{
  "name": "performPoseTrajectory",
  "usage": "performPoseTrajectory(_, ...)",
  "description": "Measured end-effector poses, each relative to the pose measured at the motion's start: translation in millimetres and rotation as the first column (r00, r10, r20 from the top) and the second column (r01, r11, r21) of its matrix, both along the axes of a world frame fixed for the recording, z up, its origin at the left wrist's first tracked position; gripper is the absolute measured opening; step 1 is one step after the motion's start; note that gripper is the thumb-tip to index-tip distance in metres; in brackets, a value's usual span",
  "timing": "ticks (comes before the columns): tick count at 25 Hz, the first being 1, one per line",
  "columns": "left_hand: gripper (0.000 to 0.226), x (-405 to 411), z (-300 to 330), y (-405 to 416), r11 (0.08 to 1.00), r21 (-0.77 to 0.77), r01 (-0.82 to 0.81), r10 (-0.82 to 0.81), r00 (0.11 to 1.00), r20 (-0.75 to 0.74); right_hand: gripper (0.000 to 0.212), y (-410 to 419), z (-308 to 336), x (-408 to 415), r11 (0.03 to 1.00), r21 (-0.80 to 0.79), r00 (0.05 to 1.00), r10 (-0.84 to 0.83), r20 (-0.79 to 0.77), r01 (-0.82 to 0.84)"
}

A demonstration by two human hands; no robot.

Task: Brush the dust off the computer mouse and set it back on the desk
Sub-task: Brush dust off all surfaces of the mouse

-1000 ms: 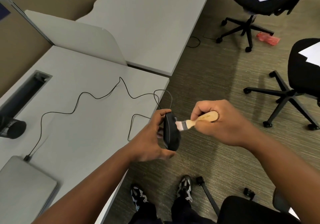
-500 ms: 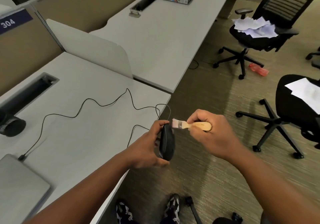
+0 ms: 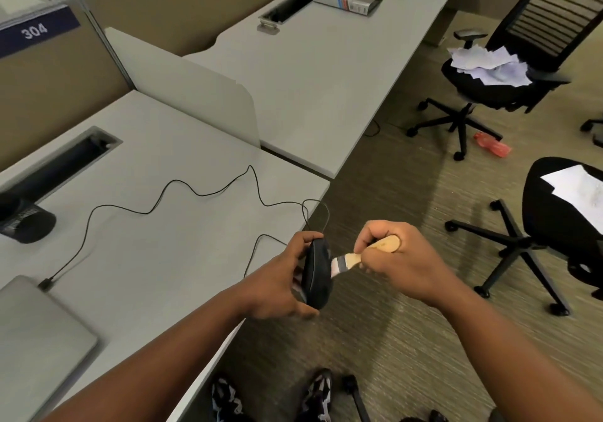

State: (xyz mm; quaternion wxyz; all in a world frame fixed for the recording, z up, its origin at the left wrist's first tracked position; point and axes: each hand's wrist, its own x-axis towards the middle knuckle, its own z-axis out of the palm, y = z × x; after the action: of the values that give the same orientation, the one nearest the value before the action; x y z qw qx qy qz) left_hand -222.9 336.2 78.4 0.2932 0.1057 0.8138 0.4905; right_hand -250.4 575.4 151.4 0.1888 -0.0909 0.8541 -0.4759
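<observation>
Just past the desk (image 3: 182, 258) edge, left hand (image 3: 277, 287) grips mouse (image 3: 317, 273); right hand (image 3: 396, 263) fingers pinch brush (image 3: 355, 258).

The left hand (image 3: 280, 286) hides the mouse's (image 3: 317, 273) underside; laptop (image 3: 36, 336) cut off.

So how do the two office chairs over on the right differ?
The far chair shows its slatted backrest and an armrest, and crumpled papers are heaped on its seat. The near chair is cut off by the frame edge, no backrest visible, and holds one flat white sheet. Both are black, on wheeled star bases, standing on the carpet.
</observation>
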Motion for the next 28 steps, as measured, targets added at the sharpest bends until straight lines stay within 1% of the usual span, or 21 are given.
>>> performPoseTrajectory(5,0.118,6.0,-3.5,-3.4,0.998,0.066,0.024,-0.028,0.998,0.052,0.021,-2.0,-9.2,-1.0,0.984,-0.091,0.984,-0.158,-0.082,0.151)
performPoseTrajectory(7,0.118,5.9,-4.0,-3.8,0.997,0.076,0.011,-0.015,0.998,0.054,0.013,0.0,-7.8,1.2,0.971,-0.16,0.98,-0.19,-0.061,0.178)
performPoseTrajectory(9,0.118,5.1,-3.1,-3.0,0.997,0.081,0.002,-0.006,0.998,0.054,0.009,1.3,-4.5,3.8,0.97,-0.195,0.989,-0.147,-0.005,0.144)
performPoseTrajectory(11,0.119,5.2,-3.1,-2.1,0.998,0.065,0.007,-0.011,0.998,0.057,0.01,-0.7,-3.7,6.1,0.983,-0.163,0.996,-0.085,0.026,0.088)
performPoseTrajectory(12,0.119,6.1,-3.1,-1.7,0.998,0.056,0.014,-0.017,0.998,0.059,0.009,-2.1,-4.9,6.6,0.986,-0.144,0.996,-0.086,0.02,0.088)
performPoseTrajectory(15,0.12,9.0,-3.7,-1.0,0.998,0.052,0.029,-0.032,0.998,0.06,0.015,-4.0,-12.3,6.1,0.978,-0.129,0.984,-0.173,-0.054,0.165)
performPoseTrajectory(16,0.12,9.2,-4.1,-0.8,0.998,0.052,0.031,-0.035,0.997,0.062,0.013,-3.1,-14.1,6.3,0.971,-0.141,0.977,-0.203,-0.065,0.192)
performPoseTrajectory(18,0.12,9.1,-3.1,0.3,0.998,0.055,0.031,-0.034,0.998,0.061,0.008,-0.5,-13.9,7.9,0.959,-0.183,0.973,-0.227,-0.043,0.216)
performPoseTrajectory(21,0.12,9.6,-1.6,1.9,0.997,0.066,0.038,-0.042,0.997,0.061,0.01,0.7,-13.8,6.8,0.967,-0.182,0.984,-0.18,0.012,0.179)
performPoseTrajectory(25,0.12,11.4,-1.4,1.8,0.995,0.086,0.045,-0.05,0.997,0.058,0.019,1.1,-19.4,4.3,0.949,-0.185,0.965,-0.261,-0.009,0.255)
performPoseTrajectory(28,0.121,11.0,-1.8,0.6,0.995,0.086,0.053,-0.059,0.996,0.067,0.022,2.5,-22.2,6.6,0.947,-0.2,0.967,-0.256,0.01,0.253)
